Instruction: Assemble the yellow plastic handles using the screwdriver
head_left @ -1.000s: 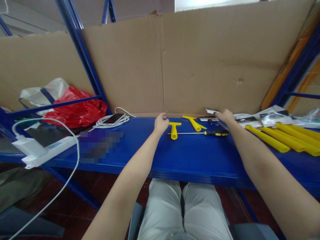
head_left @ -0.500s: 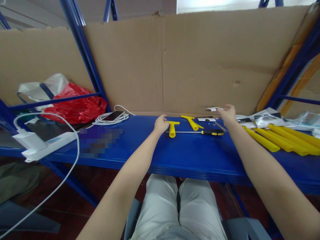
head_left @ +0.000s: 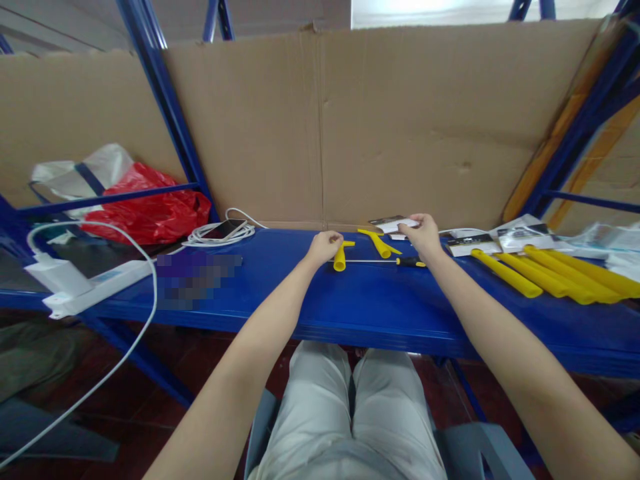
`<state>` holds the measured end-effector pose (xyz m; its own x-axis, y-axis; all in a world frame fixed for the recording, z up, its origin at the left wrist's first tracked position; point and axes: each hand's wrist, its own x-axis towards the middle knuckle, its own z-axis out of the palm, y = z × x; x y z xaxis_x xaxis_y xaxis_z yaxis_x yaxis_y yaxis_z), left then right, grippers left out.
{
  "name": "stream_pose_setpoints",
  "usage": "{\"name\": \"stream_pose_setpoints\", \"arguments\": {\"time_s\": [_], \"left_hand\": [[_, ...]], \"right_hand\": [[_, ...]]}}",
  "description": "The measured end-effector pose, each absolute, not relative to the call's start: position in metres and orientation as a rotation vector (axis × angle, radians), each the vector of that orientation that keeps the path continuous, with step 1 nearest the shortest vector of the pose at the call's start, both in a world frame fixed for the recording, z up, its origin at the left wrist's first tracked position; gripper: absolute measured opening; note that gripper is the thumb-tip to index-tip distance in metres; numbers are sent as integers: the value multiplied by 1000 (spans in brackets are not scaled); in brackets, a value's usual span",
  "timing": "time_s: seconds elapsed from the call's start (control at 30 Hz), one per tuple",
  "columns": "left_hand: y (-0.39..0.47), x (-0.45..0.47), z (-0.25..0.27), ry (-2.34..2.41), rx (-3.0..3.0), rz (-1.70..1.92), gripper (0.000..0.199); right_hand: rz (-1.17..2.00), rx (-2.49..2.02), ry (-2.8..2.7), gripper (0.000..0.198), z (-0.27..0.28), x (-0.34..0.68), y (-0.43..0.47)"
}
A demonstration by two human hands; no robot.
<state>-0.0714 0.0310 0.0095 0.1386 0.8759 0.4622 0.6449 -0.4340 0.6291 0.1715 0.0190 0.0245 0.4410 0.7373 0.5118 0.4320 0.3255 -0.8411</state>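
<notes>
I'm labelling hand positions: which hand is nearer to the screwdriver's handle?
Right. The right hand is just beyond the screwdriver's handle, holding a flat packet; the left hand is farther off, to the handle's left, by a yellow piece.

1. A brown cardboard sheet (head_left: 240,133) stands along the back edge of the blue table (head_left: 270,280).
2. A coiled white cable (head_left: 200,239) lies near that back edge, toward the left, with a dark-screened phone (head_left: 231,230) at the coil.
3. Farther left, a red plastic bag (head_left: 150,207) sits in front of a white bag (head_left: 113,163).
4. A white power strip (head_left: 113,283) lies near the front edge at left; a white charger (head_left: 63,277) sits at its left end, and a white cord (head_left: 154,303) hangs past that edge.
</notes>
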Motion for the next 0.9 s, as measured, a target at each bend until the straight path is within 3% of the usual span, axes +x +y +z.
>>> {"name": "stream_pose_setpoints", "arguments": {"time_s": [0.2, 0.43, 0.7, 0.9], "left_hand": [[27, -64, 10, 1105, 2038, 1152, 28], [27, -67, 11, 1066, 1817, 1233, 15], [32, -67, 11, 1104, 1606, 1342, 19], [35, -67, 10, 1121, 1620, 1379, 26]], "right_hand": [[304, -1178, -1358, 56, 4, 142, 23], [487, -1115, -1603, 69, -8, 117, 17], [523, -1205, -1593, 38, -8, 114, 9], [532, -1250, -1502, 33, -6, 114, 6]]}}
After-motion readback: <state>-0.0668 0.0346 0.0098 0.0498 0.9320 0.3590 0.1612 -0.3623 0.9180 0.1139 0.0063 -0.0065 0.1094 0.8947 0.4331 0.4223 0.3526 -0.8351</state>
